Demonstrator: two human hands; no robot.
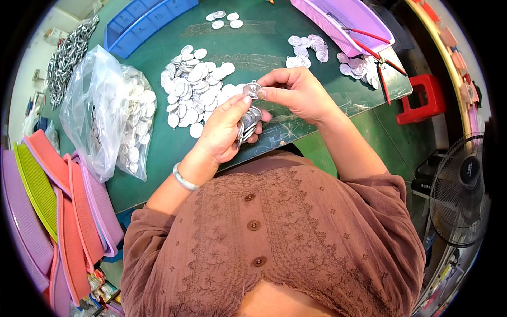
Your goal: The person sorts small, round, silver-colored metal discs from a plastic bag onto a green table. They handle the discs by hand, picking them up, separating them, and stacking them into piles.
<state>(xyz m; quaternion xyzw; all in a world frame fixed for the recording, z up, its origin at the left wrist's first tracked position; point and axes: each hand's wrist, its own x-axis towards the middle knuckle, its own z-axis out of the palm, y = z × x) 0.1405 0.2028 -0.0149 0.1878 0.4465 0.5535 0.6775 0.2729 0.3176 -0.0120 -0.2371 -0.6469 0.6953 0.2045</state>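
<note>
My left hand [226, 126] is closed around a stack of round silver medals [249, 124], their edges fanned toward the right. Between its thumb and the fingertips of my right hand [296, 92] is a single medal [252, 90] with a small loop on top. The right hand pinches that medal from its right side. Just beyond the left hand, a large heap of silver medals [193, 87] spreads over the green table [253, 42]. Smaller groups of medals [309, 47] lie beyond the right hand.
At left stand a clear plastic bag of medals [138, 124], a pile of metal clasps [68, 61] and stacked colored baskets [63, 211]. A blue bin [150, 26] and a purple basket [343, 24] sit at the back, red-handled pliers [383, 58] at right. Beyond are a red stool [422, 98] and a fan [459, 190].
</note>
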